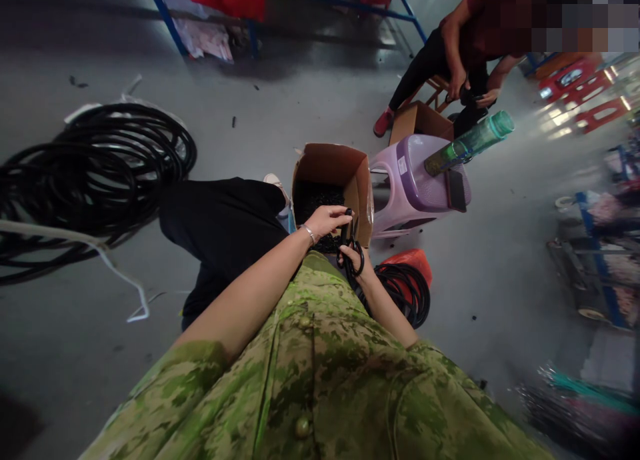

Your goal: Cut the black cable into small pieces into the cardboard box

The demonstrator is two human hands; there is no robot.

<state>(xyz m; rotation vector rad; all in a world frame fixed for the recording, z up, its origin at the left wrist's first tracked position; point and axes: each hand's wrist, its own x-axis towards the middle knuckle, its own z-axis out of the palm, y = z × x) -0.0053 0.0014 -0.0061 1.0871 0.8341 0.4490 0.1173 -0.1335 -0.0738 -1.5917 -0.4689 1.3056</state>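
Over the carton [327, 161] at twelve o'clock, the left hand [325, 221] pinched a small black piece [349, 212] close to the black scissors [351, 236] gripped in the right hand [354, 256], where careful cutting, I judged, demanded steady fingers.

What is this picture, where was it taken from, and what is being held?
There is no machine, only the bare left hand and right hand of a person. The single picture comes from a camera on that person's head, looking forward and down. The right hand holds black scissors; the left pinches a small black piece over an open cardboard box holding black bits. On a purple stool sit a bottle and a dark flat object. Black coils lie on the floor.
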